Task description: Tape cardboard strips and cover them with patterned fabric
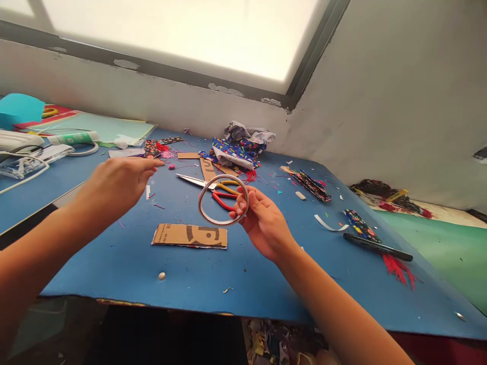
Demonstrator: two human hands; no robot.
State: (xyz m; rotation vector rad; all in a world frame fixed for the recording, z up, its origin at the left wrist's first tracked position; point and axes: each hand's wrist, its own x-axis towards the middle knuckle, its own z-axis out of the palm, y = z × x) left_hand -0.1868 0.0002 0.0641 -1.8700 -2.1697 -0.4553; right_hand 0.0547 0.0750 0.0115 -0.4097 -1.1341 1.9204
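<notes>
My right hand (266,220) grips a thin ring-shaped roll of tape (220,222) by its right side, thumb and fingers closed on the rim. The roll is held up above the table, and scissors (196,181) with red and yellow handles show through and behind it. My left hand (117,180) hovers at the left with the index finger stretched out; nothing shows in it. A small white strip (148,191) lies below its fingertips. Nearer me a rectangle of printed cardboard (190,236) lies flat, with a fabric edge showing beneath.
Patterned fabric (236,149) is heaped at the back beside cardboard strips (207,170). On the right lie a fabric tassel piece (310,183), a curved white strip (331,225) and a black pen (376,247). A glue tube (74,138) and cables are at the left.
</notes>
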